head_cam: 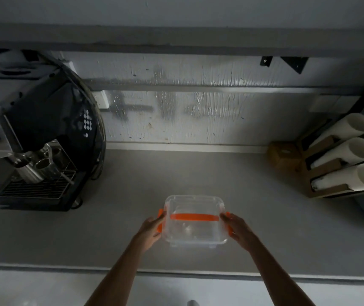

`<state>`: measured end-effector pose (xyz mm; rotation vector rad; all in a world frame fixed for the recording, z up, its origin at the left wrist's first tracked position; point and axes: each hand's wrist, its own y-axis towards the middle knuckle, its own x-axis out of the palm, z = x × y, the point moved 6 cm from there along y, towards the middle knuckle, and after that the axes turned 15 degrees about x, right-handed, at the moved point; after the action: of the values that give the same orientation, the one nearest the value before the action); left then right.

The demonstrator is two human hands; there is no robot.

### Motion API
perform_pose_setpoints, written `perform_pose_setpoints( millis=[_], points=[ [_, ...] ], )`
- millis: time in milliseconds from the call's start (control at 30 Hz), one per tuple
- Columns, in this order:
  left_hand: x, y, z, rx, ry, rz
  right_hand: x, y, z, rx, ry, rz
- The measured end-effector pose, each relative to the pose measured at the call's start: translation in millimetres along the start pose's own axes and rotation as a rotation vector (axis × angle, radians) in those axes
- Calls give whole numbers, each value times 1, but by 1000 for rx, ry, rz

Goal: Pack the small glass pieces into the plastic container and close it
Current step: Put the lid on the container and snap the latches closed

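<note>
At your far left stands a black espresso machine (44,133) with steel pitchers (42,164) crowded on its drip grate; what they hold cannot be told in the dim light.

Your left hand (152,228) is pressed against the left side of the clear plastic container (195,221), fingers curled around the orange latch (160,219) there, thumb on the upper edge. The container sits on the grey counter (198,173), near the front edge and roughly centred in front of you. Its clear lid appears to be on, with an orange handle strip (194,216) lying flat across the top from side to side. Through the plastic you can make out faint curved, glassy shapes low in the box, but they are too blurred and see-through to count or name with certainty.

Your right hand (238,228) grips the container's right side in the same way, fingers wrapped over the orange latch on that side, mostly hiding it.

Well apart, at the far right against the wall, a cardboard holder (322,173) keeps three stacks of white paper cups (362,151) lying on their sides, open mouths facing you. A small brown box (283,157) sits just beside it.
</note>
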<state>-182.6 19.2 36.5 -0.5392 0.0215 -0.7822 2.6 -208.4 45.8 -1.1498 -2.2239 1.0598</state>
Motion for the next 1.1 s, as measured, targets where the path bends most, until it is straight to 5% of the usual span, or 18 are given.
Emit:
perform_pose_setpoints(
  millis=[233, 633, 867, 1100],
  points=[
    [-1, 12, -24, 61, 37, 121, -1, 20, 16, 16, 155, 45],
    [20, -4, 10, 592, 822, 293, 0, 22, 17, -66, 140, 86],
    [34, -9, 9, 554, 971, 385, -1, 23, 16, -74, 136, 49],
    [20, 24, 8, 316, 771, 291, 2, 23, 20, 77, 106, 62]
  ],
)
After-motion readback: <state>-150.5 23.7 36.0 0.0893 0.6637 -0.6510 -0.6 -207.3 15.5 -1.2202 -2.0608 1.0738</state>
